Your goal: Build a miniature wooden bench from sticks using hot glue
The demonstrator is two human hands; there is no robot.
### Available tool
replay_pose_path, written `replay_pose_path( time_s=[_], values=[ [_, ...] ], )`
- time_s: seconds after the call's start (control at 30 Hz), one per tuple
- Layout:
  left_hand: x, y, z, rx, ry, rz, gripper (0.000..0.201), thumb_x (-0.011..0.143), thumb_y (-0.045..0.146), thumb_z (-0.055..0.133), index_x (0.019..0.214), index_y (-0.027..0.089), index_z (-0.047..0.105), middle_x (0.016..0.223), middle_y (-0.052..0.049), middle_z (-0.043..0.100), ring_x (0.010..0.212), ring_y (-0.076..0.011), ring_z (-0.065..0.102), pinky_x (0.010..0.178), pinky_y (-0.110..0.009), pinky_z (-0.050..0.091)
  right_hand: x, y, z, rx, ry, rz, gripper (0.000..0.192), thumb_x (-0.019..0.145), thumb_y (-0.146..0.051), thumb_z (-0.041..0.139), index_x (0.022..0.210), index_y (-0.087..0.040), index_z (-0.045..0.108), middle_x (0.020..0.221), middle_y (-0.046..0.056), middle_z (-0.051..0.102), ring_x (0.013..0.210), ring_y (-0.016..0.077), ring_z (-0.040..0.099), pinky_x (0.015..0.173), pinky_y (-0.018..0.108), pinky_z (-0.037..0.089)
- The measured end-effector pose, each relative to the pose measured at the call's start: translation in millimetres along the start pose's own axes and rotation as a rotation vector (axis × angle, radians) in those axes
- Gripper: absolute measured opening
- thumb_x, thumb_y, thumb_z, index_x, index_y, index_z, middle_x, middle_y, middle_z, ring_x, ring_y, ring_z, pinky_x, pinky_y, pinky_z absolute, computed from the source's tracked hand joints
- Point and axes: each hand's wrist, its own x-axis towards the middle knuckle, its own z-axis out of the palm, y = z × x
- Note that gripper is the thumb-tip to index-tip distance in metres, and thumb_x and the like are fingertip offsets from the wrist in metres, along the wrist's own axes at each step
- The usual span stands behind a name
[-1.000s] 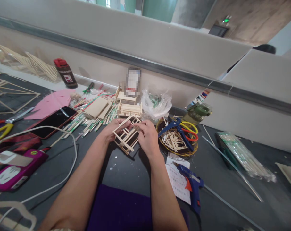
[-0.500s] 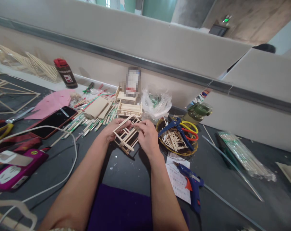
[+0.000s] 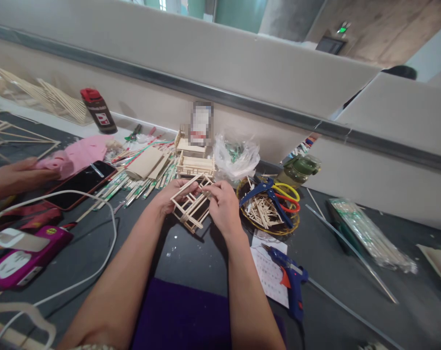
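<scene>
The work surface is a dark table [image 3: 191, 257] set against a beige partition wall [image 3: 213, 58]; a second partition stands at the right. Both hands hold a small wooden stick frame [image 3: 190, 204] just above the table centre. The left hand [image 3: 169, 197] is closed on the frame's left side, thumb across an upper stick. The right hand [image 3: 224, 206] is closed on the right side, fingertips pinching a top stick; the exact contact point is partly hidden by the fingers. A blue glue gun [image 3: 291, 282] lies near the right forearm. A basket [image 3: 296, 224] of stick offcuts sits just beside the right hand. Another person's hand [image 3: 14, 175] rests at the left edge.
</scene>
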Motion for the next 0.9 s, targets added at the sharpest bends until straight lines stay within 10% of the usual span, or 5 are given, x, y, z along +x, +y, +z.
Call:
replay_pose_path(
  time_s=[0.9],
  values=[
    [0.3, 0.8, 2.7, -0.025, 0.003, -0.003, 0.048, 0.055, 0.053, 0.085, 0.072, 0.011, 0.069, 0.063, -0.004, 0.065, 0.054, -0.012, 0.057, 0.052, -0.023, 0.045, -0.8, 1.3, 1.3, 0.013, 0.012, -0.011, 0.044, 0.078, 0.002, 0.045, 0.098, -0.023, 0.074, 0.096, 0.006, 0.061, 0.095, 0.0195, 0.057, 0.086, 0.032, 0.047]
  ],
)
